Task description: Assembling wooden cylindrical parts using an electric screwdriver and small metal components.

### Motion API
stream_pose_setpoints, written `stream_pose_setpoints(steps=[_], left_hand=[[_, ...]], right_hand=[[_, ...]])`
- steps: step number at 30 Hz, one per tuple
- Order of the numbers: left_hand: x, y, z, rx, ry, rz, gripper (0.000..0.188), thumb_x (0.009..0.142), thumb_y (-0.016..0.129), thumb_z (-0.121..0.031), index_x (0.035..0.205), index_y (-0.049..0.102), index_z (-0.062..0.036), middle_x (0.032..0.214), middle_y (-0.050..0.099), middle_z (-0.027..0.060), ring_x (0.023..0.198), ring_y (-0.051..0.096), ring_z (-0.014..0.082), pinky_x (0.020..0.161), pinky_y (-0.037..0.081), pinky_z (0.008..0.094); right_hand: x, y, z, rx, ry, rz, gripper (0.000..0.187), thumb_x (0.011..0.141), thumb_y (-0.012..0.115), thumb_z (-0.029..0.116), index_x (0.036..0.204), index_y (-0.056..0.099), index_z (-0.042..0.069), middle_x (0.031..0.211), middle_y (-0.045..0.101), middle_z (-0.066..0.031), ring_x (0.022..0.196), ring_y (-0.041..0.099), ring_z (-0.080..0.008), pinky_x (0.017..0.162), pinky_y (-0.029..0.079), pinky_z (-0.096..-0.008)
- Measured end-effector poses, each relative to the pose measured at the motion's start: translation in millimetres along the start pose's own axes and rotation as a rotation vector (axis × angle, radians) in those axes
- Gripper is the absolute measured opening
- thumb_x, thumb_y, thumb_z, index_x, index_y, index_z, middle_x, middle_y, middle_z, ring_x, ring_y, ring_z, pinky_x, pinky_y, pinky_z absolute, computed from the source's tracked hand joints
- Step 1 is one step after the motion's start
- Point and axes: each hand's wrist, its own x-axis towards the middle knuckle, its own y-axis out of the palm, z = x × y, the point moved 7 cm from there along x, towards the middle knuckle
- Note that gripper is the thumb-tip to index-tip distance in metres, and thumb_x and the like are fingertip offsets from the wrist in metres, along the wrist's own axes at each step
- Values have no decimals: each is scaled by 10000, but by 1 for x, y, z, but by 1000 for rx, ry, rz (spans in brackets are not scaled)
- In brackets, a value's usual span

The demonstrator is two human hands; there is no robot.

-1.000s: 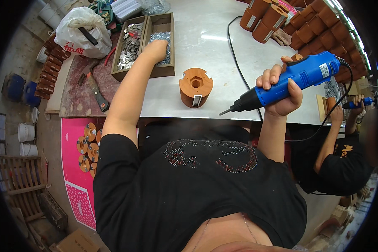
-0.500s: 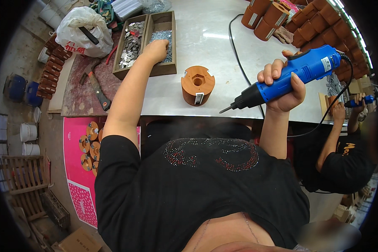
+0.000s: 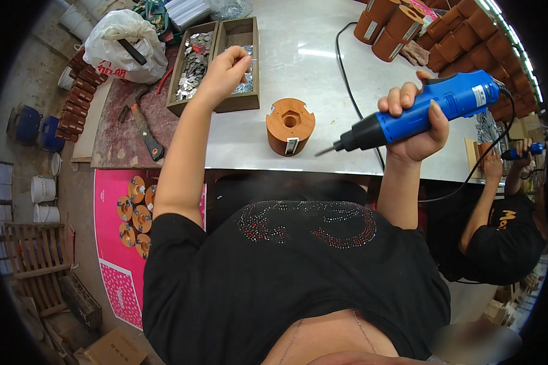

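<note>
My right hand [image 3: 417,131] grips a blue and black electric screwdriver [image 3: 435,109], its bit pointing down to the left. My left hand [image 3: 228,73] is raised over the wooden two-part box [image 3: 257,100], thumb and fingers pinched together. A thin, shiny sliver, likely a screw [image 3: 254,60], sticks out at the fingertips. Below the hand, one compartment holds small silvery screws [image 3: 245,87]; the other holds flat metal pieces [image 3: 196,70]. Between my hands a round reddish-brown wooden block [image 3: 290,125] stands upright on the table, with a hexagonal recess, a centre hole and a metal plate on its near side.
A hammer [image 3: 145,131] and a white plastic bag [image 3: 125,48] lie left of the box. Wooden blocks [image 3: 389,30] are stacked at the back right. The power cord [image 3: 347,79] crosses the metal tabletop. Finished-looking round pieces [image 3: 141,218] sit on a pink surface; a co-worker [image 3: 499,225] works at right.
My left hand has lifted out of the screw compartment, fingers pinched, with a thin shiny sliver now showing. The electric screwdriver stays almost in place in my right hand.
</note>
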Motion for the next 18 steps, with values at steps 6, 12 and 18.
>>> stream_pose_setpoints(steps=[6, 12, 18], left_hand=[[-75, 37, -83, -1196, 34, 360, 126, 899, 421, -161, 840, 457, -55, 746, 500, 32, 619, 494, 101, 584, 420, 215], [-100, 52, -98, -1501, 22, 373, 104, 908, 397, -145, 872, 440, -57, 754, 467, 49, 593, 453, 118, 570, 390, 249], [-104, 58, -101, -1505, -43, 363, 119, 911, 392, -170, 862, 428, -68, 737, 448, 39, 578, 437, 119, 555, 367, 262]], right_hand=[[12, 22, 10, 99, -109, -52, 352, 741, 443, 346, 815, 526, 11, 698, 526, -89, 698, 538, -191, 758, 413, -377], [11, 42, 13, 117, -193, 50, 370, 758, 400, 371, 827, 508, 23, 747, 521, -95, 747, 522, -200, 777, 407, -380], [7, 44, 17, 49, -259, 96, 356, 774, 365, 348, 852, 487, 22, 775, 521, -96, 748, 529, -213, 772, 415, -392]])
